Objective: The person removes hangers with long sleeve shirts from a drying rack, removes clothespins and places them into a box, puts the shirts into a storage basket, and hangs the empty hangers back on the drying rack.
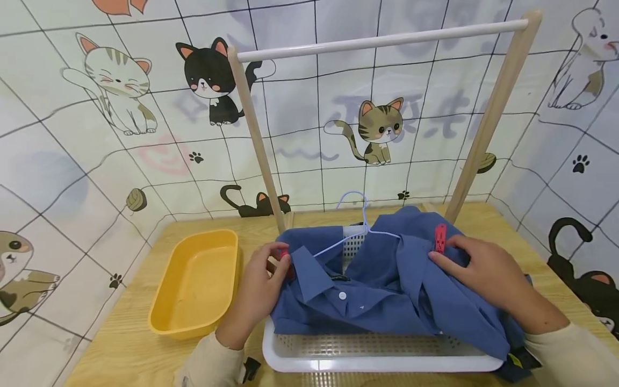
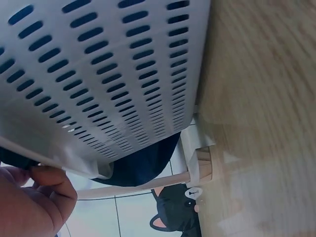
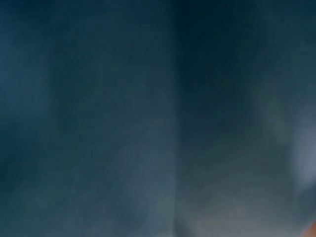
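A blue button-up shirt (image 1: 358, 306) lies draped over a white perforated basket (image 1: 387, 364), with a light-blue hanger (image 1: 365, 215) inside its collar. At the shirt's left shoulder, my left hand (image 1: 258, 282) pinches a red clothespin (image 1: 285, 251), mostly hidden by the fingers. A second red clothespin (image 1: 439, 238) stands upright at the right shoulder. Thumb and forefinger of my right hand (image 1: 488, 271) close around its lower end, against the cloth. The left wrist view shows fingers (image 2: 52, 190) beside the basket's rim. Blurred blue cloth (image 3: 123, 123) fills the right wrist view.
A yellow tray (image 1: 198, 285) sits left of the basket on the wooden table (image 1: 126, 322). Behind the shirt rises a wooden rack with a white crossbar (image 1: 382, 41). A small black item (image 1: 250, 369) lies near the left sleeve. Cat-patterned walls (image 1: 290, 134) enclose the table.
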{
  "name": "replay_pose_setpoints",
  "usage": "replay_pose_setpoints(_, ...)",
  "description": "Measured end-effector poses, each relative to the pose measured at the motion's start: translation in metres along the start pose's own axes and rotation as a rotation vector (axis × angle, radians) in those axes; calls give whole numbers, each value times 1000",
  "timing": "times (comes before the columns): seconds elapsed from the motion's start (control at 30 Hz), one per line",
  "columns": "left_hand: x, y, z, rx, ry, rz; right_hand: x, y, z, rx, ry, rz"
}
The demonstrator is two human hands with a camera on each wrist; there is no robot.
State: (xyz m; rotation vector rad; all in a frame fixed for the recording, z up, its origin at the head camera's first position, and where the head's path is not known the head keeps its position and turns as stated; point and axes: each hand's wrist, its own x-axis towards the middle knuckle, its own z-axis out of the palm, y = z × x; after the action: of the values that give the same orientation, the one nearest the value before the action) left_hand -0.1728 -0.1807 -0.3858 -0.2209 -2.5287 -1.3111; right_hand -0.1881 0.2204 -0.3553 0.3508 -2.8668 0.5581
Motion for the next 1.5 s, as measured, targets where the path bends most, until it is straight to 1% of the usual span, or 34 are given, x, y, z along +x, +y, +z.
replay_pose_setpoints(0.2,-2,-2,8,14,-15,-11,-2,-7,11,-84,36,-7)
replay_pose_setpoints(0.33,-2,-1,10,0,-13,-20,-3,-7,20,-93,29,-25)
replay_pose_setpoints(0.43,-2,0,9,-3,3,-48,-3,-7,26,-91,35,-48)
replay_pose_setpoints(0.6,-2,-2,8,6,28,-73,-3,-7,32,-96,106,-96)
replay_pose_setpoints(0.7,-2,-4,8,22,45,-69,-3,-7,33,-100,132,-107)
replay_pose_setpoints(0.8,-3,-5,9,36,54,-72,-3,-7,33,-117,124,-102)
replay_pose_setpoints(0.93,-5,-4,9,47,43,-74,-5,-6,33,-148,104,-95)
replay_pose_setpoints(1.13,-3,-2,9,63,47,-40,-5,-2,34,-164,176,-138)
replay_pose_setpoints(1.2,-3,-2,9,70,47,-36,-4,-2,34,-160,188,-142)
replay_pose_setpoints(1.5,-5,-5,8,41,40,-42,-5,-2,36,-146,183,-138)
